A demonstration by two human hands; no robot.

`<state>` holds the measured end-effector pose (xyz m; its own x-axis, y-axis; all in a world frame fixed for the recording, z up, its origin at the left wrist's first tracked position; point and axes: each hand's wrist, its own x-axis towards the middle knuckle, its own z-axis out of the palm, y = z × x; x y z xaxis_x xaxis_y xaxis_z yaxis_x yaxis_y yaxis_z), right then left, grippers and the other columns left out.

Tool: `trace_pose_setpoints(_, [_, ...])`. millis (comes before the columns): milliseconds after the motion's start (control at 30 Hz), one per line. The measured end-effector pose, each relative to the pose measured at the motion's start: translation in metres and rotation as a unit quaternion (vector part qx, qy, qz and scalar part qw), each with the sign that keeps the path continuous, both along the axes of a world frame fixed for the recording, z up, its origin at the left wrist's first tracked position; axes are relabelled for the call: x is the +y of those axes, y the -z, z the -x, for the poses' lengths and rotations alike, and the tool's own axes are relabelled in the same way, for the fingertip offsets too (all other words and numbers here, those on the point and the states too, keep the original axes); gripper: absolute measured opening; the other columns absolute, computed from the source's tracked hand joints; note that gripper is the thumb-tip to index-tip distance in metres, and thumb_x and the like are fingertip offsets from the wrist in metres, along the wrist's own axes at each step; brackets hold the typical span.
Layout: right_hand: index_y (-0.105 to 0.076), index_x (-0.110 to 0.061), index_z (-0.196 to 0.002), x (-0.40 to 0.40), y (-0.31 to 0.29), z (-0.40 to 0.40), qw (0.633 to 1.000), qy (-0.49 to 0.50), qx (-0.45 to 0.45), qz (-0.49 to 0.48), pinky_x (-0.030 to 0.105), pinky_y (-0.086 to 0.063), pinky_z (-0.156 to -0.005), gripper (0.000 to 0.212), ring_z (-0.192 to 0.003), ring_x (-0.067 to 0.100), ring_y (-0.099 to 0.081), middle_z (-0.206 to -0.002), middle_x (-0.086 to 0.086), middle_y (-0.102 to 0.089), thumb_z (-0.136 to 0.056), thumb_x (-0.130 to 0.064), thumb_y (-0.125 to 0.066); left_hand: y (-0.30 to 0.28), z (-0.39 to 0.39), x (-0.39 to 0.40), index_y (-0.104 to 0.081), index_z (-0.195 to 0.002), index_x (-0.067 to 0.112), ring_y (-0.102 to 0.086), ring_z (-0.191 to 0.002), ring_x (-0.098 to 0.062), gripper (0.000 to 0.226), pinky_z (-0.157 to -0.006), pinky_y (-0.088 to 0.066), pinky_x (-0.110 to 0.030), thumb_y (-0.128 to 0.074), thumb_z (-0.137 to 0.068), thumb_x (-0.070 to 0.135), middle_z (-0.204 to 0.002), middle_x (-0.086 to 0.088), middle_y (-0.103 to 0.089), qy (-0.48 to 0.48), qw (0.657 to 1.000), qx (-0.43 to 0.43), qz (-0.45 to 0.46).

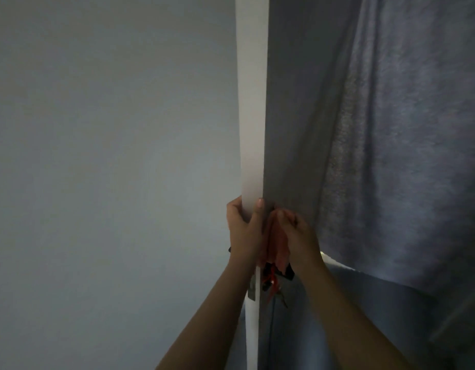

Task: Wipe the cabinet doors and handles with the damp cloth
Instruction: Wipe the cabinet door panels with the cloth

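Note:
An open white cabinet door (252, 116) faces me edge-on, running from the top of the view down past my wrists. My left hand (243, 231) grips that edge, thumb on the near side and fingers round the far side. Just right of it, my right hand (297, 236) holds a crumpled pink-orange cloth (277, 244) against the door's right face. The cloth hangs down between my two hands. No handle shows clearly; a small metal fitting (251, 288) sits on the door edge below my left wrist.
A plain pale wall or panel (110, 156) fills the left half. Grey fabric (391, 142) hangs in folds on the right. Red and black items (271, 283), with a thin cord, dangle below the cloth. The scene is dim.

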<state>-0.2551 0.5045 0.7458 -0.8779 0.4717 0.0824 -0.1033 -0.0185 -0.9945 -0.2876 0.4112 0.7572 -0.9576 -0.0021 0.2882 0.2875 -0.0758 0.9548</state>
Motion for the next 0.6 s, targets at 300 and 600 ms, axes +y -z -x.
trace_pose_setpoints(300, [-0.070,-0.027,-0.103,0.142,0.010,-0.107,0.997,0.045,-0.010,0.067,0.047,-0.051,-0.095,0.027,-0.102,0.021,-0.065,-0.105,-0.003,-0.071,-0.085,-0.046,-0.063,0.005,-0.115,0.135,-0.047,-0.119,0.018,-0.054,-0.109,-0.006,0.026,-0.079,-0.046,-0.008,-0.053,-0.096,0.027,-0.120,0.001,-0.052,0.067,0.997,0.011,-0.033])
trace_pose_setpoints(600, [-0.070,-0.042,-0.079,0.258,0.005,-0.191,0.966,0.239,-0.009,0.095,0.055,-0.051,-0.089,0.013,-0.099,0.028,-0.062,-0.104,0.001,-0.067,-0.089,-0.039,-0.062,0.029,-0.158,0.259,-0.059,-0.115,0.028,-0.056,-0.107,-0.002,0.027,-0.091,-0.046,-0.022,-0.036,-0.101,0.032,-0.117,0.006,-0.061,0.255,0.967,-0.003,0.026])
